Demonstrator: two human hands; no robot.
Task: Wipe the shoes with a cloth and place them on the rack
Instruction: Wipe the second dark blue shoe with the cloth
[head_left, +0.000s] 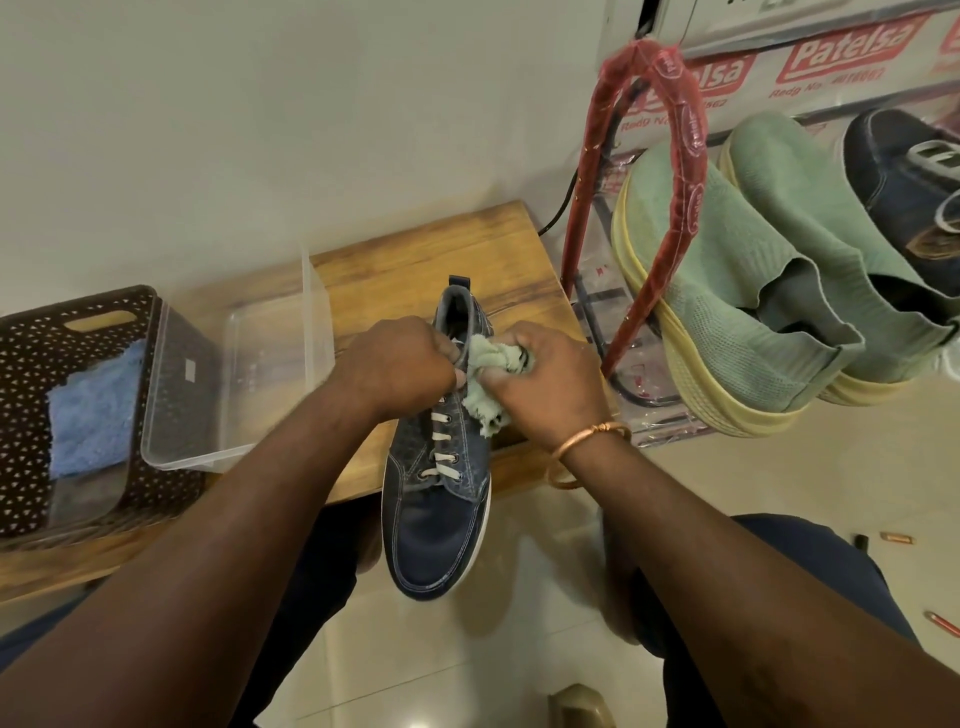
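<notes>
Navy shoe (441, 493) nearest, toe toward camera and past worktop (395, 280) edge, heel end over wood. Left hand (400, 364): grip curled round collar by top eyelets, steadying. Right hand (545, 389): grip bunched on green cloth (491, 374), pressed to shoe's side near collar. Step: wiping upper; toe seemingly not yet wiped. Next: firm hold, cloth drawn down side. Far right: rack (695, 156) carrying green shoes (753, 291) and second navy shoe (904, 171).
</notes>
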